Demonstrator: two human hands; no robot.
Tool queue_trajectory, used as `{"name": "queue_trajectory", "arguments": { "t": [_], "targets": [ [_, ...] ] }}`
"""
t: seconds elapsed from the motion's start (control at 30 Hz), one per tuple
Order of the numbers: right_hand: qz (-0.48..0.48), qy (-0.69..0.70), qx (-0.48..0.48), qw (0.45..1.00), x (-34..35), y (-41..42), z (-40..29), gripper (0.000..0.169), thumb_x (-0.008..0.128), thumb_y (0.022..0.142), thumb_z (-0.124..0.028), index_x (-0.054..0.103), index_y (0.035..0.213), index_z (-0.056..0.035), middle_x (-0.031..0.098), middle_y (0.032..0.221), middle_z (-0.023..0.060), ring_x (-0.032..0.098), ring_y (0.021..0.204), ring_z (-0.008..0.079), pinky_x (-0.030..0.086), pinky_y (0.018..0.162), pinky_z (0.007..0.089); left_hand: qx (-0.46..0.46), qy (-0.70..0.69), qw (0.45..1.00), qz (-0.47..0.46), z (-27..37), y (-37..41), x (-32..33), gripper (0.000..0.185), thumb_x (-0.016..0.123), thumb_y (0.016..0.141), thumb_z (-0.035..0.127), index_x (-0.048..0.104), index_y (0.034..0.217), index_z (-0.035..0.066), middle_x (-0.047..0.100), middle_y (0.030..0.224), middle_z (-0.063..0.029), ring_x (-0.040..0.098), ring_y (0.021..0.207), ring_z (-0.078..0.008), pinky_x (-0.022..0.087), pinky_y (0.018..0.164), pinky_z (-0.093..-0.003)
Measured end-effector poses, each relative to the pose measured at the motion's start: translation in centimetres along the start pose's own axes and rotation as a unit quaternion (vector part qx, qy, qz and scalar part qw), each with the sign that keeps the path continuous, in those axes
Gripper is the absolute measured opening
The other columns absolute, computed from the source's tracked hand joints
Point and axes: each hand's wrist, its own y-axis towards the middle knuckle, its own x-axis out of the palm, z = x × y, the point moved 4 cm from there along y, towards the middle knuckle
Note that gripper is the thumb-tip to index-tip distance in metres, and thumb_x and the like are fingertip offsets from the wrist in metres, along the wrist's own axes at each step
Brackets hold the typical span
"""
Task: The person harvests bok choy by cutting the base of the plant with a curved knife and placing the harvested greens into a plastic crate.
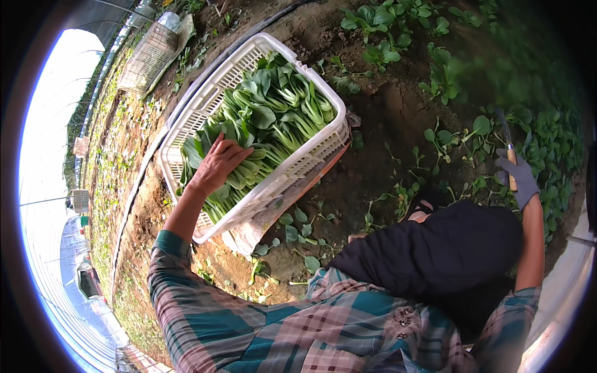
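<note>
My bare left hand (219, 163) lies on green bok choy (261, 116) in a white slatted plastic crate (280, 179). Its fingers bend over leaves and pale stems near the crate's near left end; whether they grip any is hidden. The bok choy is layered in the crate, many pale bases facing the near right side. Far to the right, my right hand (520, 177), in a grey glove, is closed around the wooden handle of a sickle (512, 156). Its dark, slightly curved blade points away from me, above low leafy plants.
A dark hose (186, 100) runs along the soil past the crate's far left side. Growing bok choy (382, 51) stands beyond and to the right. Loose leaves (301, 228) litter the ground by my knees. More crates (151, 51) stand farther left, under greenhouse film.
</note>
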Motion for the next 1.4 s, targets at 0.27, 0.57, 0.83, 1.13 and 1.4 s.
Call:
{"name": "queue_trajectory", "arguments": {
  "t": [0.27, 0.57, 0.83, 1.13, 1.4],
  "targets": [
    [-0.02, -0.004, -0.002, 1.0, 1.0, -1.0, -0.7, 0.044, 0.068, 0.087, -0.015, 0.053, 0.125, 0.0011, 0.062, 0.086, 0.0037, 0.052, 0.056, 0.0082, 0.039, 0.048, 0.0242, 0.083, 0.042, 0.991, -0.099, -0.8, -1.4, 8.5, 0.077, 0.058, 0.077, 0.002, 0.036, 0.147, 0.025, 0.035, 0.151, -0.0031, 0.032, 0.14, -0.0281, 0.024, 0.118, -0.0512],
    [0.024, -0.038, 0.018, 0.999, -2.7, -1.1, 2.3, 0.043, 0.067, 0.085, -0.018, 0.056, 0.123, -0.0016, 0.063, 0.086, 0.0035, 0.052, 0.055, 0.0083, 0.038, 0.047, 0.0222, 0.02, 0.033, 0.983, -0.181, 0.6, -1.9, 7.5, 0.105, 0.067, 0.065, -0.001, 0.02, 0.154, 0.027, 0.019, 0.16, -0.0046, 0.018, 0.147, -0.0268, 0.02, 0.12, -0.0472],
    [0.034, 0.014, 0.029, 0.999, -3.6, -1.9, 3.8, 0.045, 0.069, 0.086, -0.021, 0.056, 0.124, -0.0006, 0.064, 0.088, 0.0052, 0.055, 0.057, 0.0098, 0.042, 0.05, 0.0237, -0.291, -0.085, 0.948, 0.099, 0.3, -3.5, 3.4, 0.057, 0.061, 0.086, 0.022, 0.048, 0.141, 0.018, 0.035, 0.151, -0.0122, 0.031, 0.135, -0.0371, 0.028, 0.112, -0.047],
    [0.078, 0.007, 0.076, 0.994, -3.1, -6.1, 0.9, 0.053, 0.073, 0.085, -0.028, 0.057, 0.127, 0.0001, 0.062, 0.098, 0.0048, 0.056, 0.068, 0.0109, 0.05, 0.061, 0.0278, -0.366, -0.121, 0.922, -0.038, -11.5, -6.3, 25.1, 0.066, 0.03, 0.1, 0.053, 0.023, 0.153, 0.013, 0.014, 0.16, -0.0181, 0.014, 0.146, -0.0373, 0.011, 0.116, -0.0487],
    [0.176, 0.038, 0.061, 0.982, -10.2, -12.8, 2.9, 0.049, 0.074, 0.084, -0.033, 0.062, 0.12, -0.0016, 0.064, 0.097, 0.004, 0.057, 0.071, 0.0098, 0.049, 0.062, 0.0227, -0.333, -0.114, 0.917, -0.186, -10.0, 1.3, 29.1, 0.061, 0.037, 0.1, 0.045, 0.031, 0.147, 0.007, 0.021, 0.156, -0.0195, 0.017, 0.144, -0.0363, 0.014, 0.113, -0.0537]
  ]
}}
